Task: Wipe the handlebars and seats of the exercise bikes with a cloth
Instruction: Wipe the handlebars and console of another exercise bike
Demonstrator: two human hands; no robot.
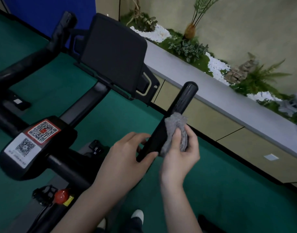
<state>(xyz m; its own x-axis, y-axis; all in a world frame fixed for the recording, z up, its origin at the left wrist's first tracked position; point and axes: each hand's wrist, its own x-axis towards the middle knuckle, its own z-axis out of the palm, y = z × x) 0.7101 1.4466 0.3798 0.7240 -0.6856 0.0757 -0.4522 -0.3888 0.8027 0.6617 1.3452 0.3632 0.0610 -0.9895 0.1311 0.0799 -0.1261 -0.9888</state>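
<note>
A black exercise bike fills the left half of the head view. Its right handlebar (pixel 181 105) juts up and to the right, ending in a rounded tip. My right hand (pixel 179 153) holds a grey cloth (pixel 175 126) wrapped against the bar's right side, thumb on top of the cloth. My left hand (pixel 127 153) grips the same bar lower down, fingers and thumb curled round it. The left handlebar (pixel 60 32) reaches up at the far left. No seat is in view.
A black screen (pixel 112 52) stands on the bike's stem, with QR stickers (pixel 41 132) on the hub and a red knob (pixel 61 195) below. A long planter ledge (pixel 220 84) with plants and white pebbles runs along the right. Green floor lies beneath.
</note>
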